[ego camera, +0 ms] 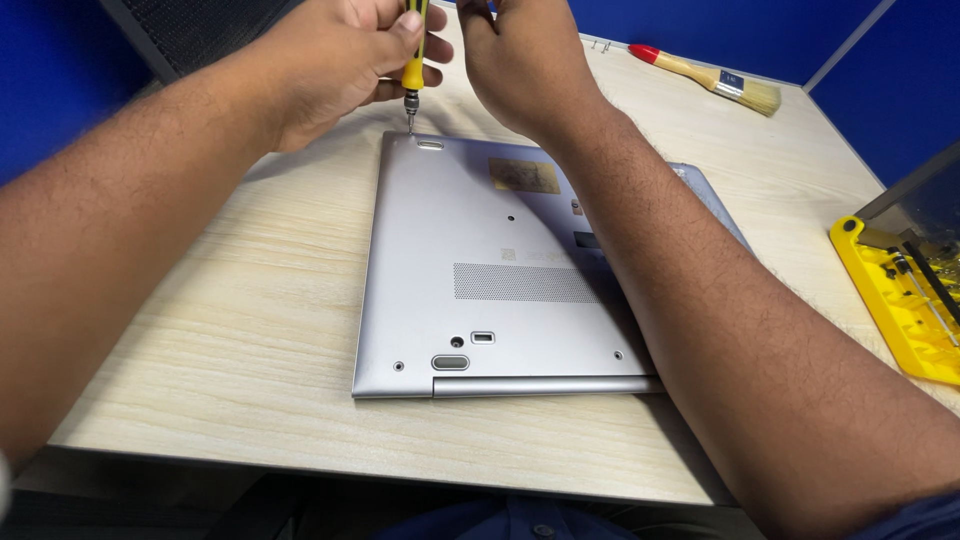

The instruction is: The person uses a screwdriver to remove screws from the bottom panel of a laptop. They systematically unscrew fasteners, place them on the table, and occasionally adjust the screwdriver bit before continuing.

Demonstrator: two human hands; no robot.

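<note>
Left hand (335,60) wraps a narrow grip round the yellow screwdriver (413,60), holding it near upright so the tip bears straight down on a screw at the far left corner of the laptop (480,270).

The laptop lies bottom-up, flat on the wooden table (240,320), hinge edge toward the person; that puts the base screws, vent grille and rubber feet all in reach.

Right hand (515,60) hovers just beside the screwdriver's top, fingers curled. Probably steadying the handle; cannot tell whether it actually touches or holds anything, as the top edge of the view cuts it off. Its forearm crosses the laptop's right side.

Far right back: a paintbrush (705,78) with red-tipped handle, lying apart. Right edge: a yellow tool tray (900,300), open, within reach.
</note>
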